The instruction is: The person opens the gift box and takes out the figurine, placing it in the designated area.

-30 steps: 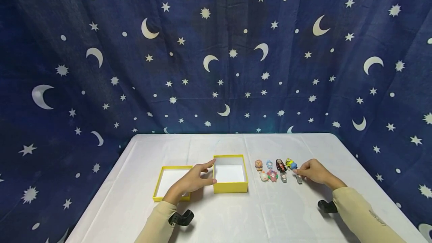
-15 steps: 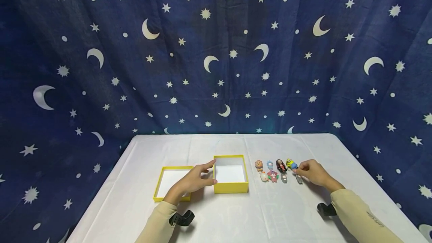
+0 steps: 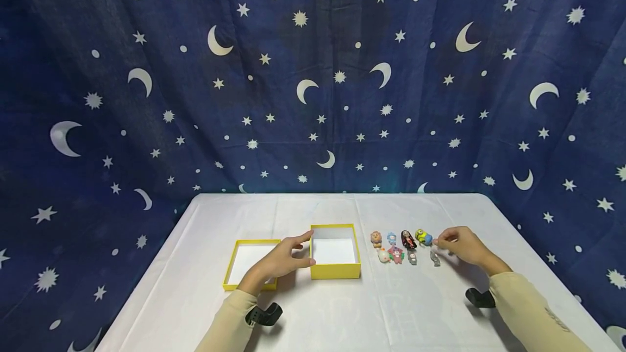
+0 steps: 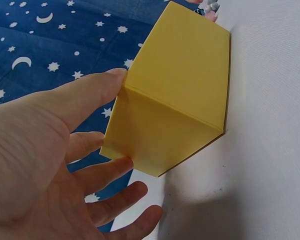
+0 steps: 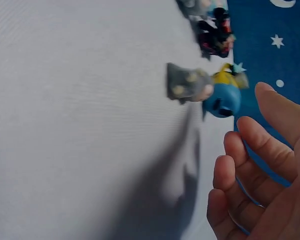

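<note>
My left hand rests on the left side of a yellow box with a white inside. In the left wrist view, its thumb and fingertips touch the edges of the box, with the fingers fairly straight. Just right of the minion figure, my right hand hovers with thumb and fingers apart and holds nothing. Below the minion lies a small grey figure; in the right wrist view the grey figure appears beside the blue-and-yellow minion, both blurred.
A shallow yellow-rimmed lid lies left of the box, partly behind my left hand. Between box and right hand sit several small figures, among them a dark-haired doll, a pink one and an orange-brown one. A starry curtain hangs behind the table.
My right hand has drawn back slightly to the right, away from the minion and the grey figure, which now shows whole. The left hand stays on the box.
</note>
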Available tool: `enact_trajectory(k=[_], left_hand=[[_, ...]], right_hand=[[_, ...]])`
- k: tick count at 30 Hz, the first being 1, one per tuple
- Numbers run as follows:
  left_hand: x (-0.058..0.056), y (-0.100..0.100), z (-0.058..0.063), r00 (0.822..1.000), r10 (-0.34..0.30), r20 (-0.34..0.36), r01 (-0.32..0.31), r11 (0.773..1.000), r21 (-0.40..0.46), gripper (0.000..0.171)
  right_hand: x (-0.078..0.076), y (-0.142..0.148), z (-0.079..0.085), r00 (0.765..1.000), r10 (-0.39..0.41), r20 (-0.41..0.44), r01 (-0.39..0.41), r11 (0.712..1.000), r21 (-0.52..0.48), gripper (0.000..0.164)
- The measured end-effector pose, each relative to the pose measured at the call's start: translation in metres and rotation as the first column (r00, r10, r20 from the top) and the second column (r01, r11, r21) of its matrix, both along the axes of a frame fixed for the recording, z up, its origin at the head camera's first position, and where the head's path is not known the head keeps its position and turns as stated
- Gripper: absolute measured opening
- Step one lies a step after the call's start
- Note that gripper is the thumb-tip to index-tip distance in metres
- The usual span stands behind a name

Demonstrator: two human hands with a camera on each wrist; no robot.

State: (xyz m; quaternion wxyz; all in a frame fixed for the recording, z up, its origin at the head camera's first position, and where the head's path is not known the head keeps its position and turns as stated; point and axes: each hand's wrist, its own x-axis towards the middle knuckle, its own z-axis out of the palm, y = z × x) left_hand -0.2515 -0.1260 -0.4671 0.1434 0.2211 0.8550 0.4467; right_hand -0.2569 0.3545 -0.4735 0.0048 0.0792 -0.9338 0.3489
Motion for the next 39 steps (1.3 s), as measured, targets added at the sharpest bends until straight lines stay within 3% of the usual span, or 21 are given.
enact_trajectory(k=[21, 29, 39], left_hand=[[-0.001, 0.001, 0.002, 0.999, 0.007, -0.039, -0.008, 1.000, -0.023, 0.075], [0.001, 0.001, 0.000, 0.999, 0.001, -0.043, -0.002, 1.000, -0.025, 0.075], [0.002, 0.000, 0.002, 0.998, 0.008, -0.066, -0.010, 0.999, -0.035, 0.074]], right_hand=[[-0.004, -0.021, 0.029, 0.995, -0.078, -0.068, 0.070, 0.991, -0.110, 0.039], [-0.003, -0.036, 0.028, 0.994, -0.092, -0.060, 0.082, 0.984, -0.158, 0.041], [-0.008, -0.059, 0.029, 0.995, -0.060, -0.079, 0.038, 0.967, -0.252, 0.039]])
